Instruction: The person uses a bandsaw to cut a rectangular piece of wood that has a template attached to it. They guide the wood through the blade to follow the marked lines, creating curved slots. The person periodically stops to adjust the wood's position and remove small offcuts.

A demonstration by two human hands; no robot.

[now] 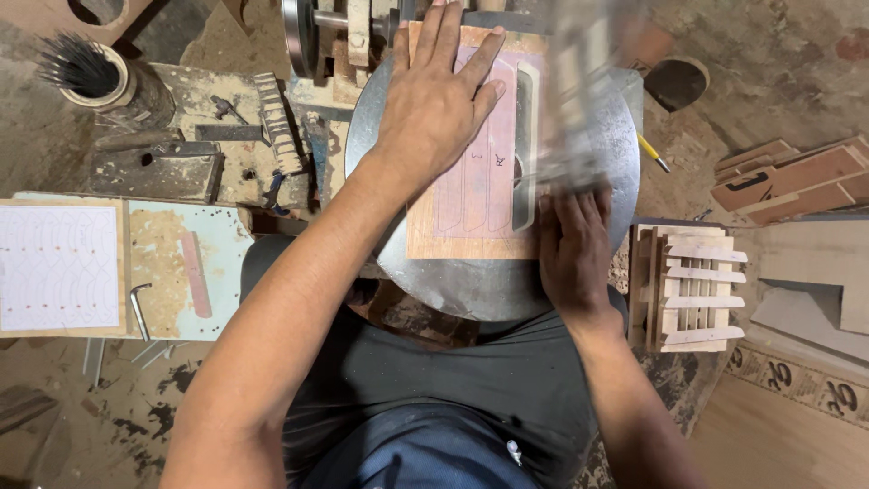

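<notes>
The left hand lies flat and spread on a thin wooden board — fingers fanned wide, palm down, gripping nothing, just pressing the sheet against the round metal plate beneath it. That flat press seems meant to keep the board from lifting or skating. The board sits near the middle of the plate, its far edge close to the machine parts at the top of the view, and it carries pencilled outlines of long curved shapes, with one narrow slot already cut through on the right side.

The right hand rests at the board's near right corner, fingers curled down onto its edge, steadying it from the side nearest the body. Whether those fingers pinch the board or only bear on it cannot be told from here.

Just above the right hand a blurred upright part smears across the frame — likely a moving saw frame or arm, but its shape and blade are too streaked to make out. It hides part of the board's right edge.

To the left, a worktop holds a patterned panel and a bent metal key; a can of thin rods stands further back. On the right, small stacked wooden pieces sit close by, and more wood offcuts are cut off by the frame edge.
</notes>
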